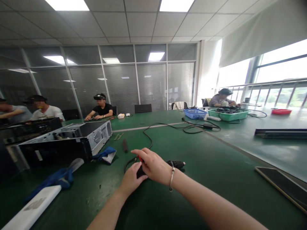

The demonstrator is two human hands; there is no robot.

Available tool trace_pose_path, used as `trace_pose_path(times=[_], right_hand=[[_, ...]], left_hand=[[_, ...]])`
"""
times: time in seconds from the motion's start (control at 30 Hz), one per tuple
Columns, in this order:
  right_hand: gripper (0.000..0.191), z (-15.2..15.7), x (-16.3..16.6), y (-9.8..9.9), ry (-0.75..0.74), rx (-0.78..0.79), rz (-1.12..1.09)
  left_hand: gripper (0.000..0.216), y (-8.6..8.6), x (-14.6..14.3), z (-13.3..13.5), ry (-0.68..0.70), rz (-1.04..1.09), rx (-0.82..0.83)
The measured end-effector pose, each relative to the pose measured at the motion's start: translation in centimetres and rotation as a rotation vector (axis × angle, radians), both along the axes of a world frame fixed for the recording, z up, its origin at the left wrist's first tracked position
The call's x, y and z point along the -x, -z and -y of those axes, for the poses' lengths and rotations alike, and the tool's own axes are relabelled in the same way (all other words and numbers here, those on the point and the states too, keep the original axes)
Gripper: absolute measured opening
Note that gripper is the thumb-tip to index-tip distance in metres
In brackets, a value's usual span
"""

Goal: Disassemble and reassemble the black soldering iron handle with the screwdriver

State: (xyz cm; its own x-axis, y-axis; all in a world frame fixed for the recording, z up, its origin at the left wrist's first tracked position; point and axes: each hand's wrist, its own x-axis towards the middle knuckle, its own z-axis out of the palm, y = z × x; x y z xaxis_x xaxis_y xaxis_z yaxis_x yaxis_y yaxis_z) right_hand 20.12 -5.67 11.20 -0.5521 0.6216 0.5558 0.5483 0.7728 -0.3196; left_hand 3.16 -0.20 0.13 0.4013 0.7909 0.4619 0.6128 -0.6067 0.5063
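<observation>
A black corded electric screwdriver (177,164) lies across the green table, its chuck and bit pointing right. My left hand (132,179) is closed around the black handle end. Over the tool's body lies my right hand (155,164), fingers bent around it and the index finger stretched to the left. A small red part (140,158) shows under the right fingers. Most of the tool's body is hidden by both hands. A black cord (128,163) loops out just left of the hands.
An open computer case (90,137) stands at left, with blue gloves (56,180) and a white box-like object (33,207) nearer. A dark brown stick (125,145) lies ahead. A blue basket (195,114) and green basket (229,115) stand far right. Several people sit around the table.
</observation>
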Motion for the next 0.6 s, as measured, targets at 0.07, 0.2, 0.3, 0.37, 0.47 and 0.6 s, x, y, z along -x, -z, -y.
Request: trace_pose_path(times=[0.07, 0.2, 0.3, 0.37, 0.47, 0.6], right_hand=[[0.058, -0.04, 0.07, 0.09, 0.026, -0.024, 0.009], [0.054, -0.46, 0.14, 0.37, 0.086, -0.084, 0.036], [0.058, -0.54, 0.11, 0.47, 0.055, -0.065, 0.030], [0.062, -0.39, 0.12, 0.48, 0.029, -0.041, 0.012], [0.063, -0.21, 0.21, 0.50, 0.024, -0.030, -0.014], [0.056, -0.44, 0.28, 0.56, 0.070, -0.070, 0.017]], left_hand=[[0.028, -0.07, -0.04, 0.11, -0.014, 0.005, 0.008], [0.029, -0.18, -0.06, 0.19, -0.039, -0.027, 0.031], [0.035, -0.24, -0.07, 0.22, -0.035, -0.027, 0.031], [0.036, -0.22, -0.07, 0.26, -0.018, -0.006, 0.026], [0.031, -0.09, -0.03, 0.31, -0.004, 0.022, 0.012], [0.029, 0.03, 0.09, 0.34, -0.010, -0.002, -0.002]])
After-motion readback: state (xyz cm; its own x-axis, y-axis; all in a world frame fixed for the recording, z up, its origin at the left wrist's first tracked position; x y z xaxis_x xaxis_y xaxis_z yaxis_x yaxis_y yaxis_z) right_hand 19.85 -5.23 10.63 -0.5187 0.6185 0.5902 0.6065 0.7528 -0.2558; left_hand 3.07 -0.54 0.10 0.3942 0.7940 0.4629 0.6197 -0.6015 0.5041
